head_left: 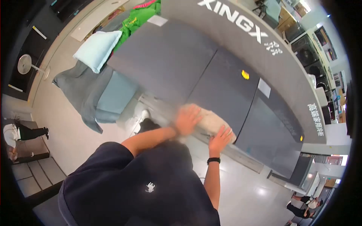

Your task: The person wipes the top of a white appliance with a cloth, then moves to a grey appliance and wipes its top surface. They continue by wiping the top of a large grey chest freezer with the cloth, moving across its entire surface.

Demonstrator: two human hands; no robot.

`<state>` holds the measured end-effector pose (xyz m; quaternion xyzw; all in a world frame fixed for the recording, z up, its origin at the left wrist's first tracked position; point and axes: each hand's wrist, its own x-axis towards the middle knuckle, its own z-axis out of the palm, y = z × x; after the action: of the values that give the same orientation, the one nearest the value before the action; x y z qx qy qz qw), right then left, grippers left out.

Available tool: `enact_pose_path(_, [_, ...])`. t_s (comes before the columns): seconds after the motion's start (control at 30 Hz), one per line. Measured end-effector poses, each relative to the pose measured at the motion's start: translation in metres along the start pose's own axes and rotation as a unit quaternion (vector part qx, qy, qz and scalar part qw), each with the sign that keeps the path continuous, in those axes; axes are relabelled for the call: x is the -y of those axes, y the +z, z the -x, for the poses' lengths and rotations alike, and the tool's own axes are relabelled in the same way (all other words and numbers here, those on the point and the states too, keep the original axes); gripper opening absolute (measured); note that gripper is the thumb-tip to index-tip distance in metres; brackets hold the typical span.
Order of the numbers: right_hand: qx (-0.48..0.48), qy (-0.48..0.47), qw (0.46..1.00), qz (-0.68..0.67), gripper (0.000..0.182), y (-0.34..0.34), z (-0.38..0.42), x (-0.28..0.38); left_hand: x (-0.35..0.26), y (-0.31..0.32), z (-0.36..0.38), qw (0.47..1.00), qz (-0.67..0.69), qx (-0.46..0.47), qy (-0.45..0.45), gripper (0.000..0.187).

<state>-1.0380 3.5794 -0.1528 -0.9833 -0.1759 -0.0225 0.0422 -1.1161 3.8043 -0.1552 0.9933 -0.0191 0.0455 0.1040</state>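
Note:
A beige cloth (212, 121) lies bunched along the near edge of a dark grey panelled surface (222, 86). My left hand (186, 119) is at the cloth's left end, smeared by motion, so its grip cannot be made out. Across the right end of the cloth rests my right hand (220, 139), fingers stretched and slightly spread, with a black band on the wrist. Part of the cloth is hidden under both hands.
Behind the panels rises a grey board (233, 22) with white lettering. A pale blue pillow (98, 49), grey fabric (81, 88) and green fabric (137, 20) lie at left. People stand at far left (28, 133) and lower right (303, 206).

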Motion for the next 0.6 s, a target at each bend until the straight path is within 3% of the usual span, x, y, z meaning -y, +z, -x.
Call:
enact_pose_path(0.07, [-0.021, 0.074, 0.997, 0.027, 0.071, 0.007, 0.0, 0.044, 0.023, 0.002, -0.002, 0.999, -0.001, -0.016, 0.043, 0.061])
enact_pose_path(0.1, [-0.049, 0.075, 0.996, 0.004, 0.084, 0.023, -0.009, 0.061, 0.038, 0.006, -0.001, 0.997, 0.019, -0.035, 0.06, 0.061])
enact_pose_path(0.23, [-0.003, -0.066, 0.991, 0.113, 0.075, 0.065, -0.033, 0.153, 0.114, -0.018, 0.018, 0.997, 0.028, -0.073, 0.029, 0.058])
enact_pose_path(0.33, [0.056, -0.151, 0.986, 0.048, 0.067, 0.046, -0.042, 0.254, 0.177, -0.139, 0.023, 0.976, 0.172, 0.118, -0.068, 0.066])
enact_pose_path(0.43, [0.067, -0.198, 0.978, -0.026, 0.063, 0.051, -0.059, 0.336, 0.252, -0.153, 0.054, 0.98, 0.134, 0.098, -0.108, 0.064])
enact_pose_path(0.53, [0.03, -0.261, 0.964, -0.048, 0.065, 0.044, -0.064, 0.398, 0.35, -0.074, 0.106, 0.987, -0.053, -0.034, -0.145, 0.063])
enact_pose_path(0.6, [0.03, -0.26, 0.962, -0.081, 0.068, 0.042, -0.076, 0.429, 0.388, -0.082, 0.126, 0.98, -0.077, -0.046, -0.177, 0.064])
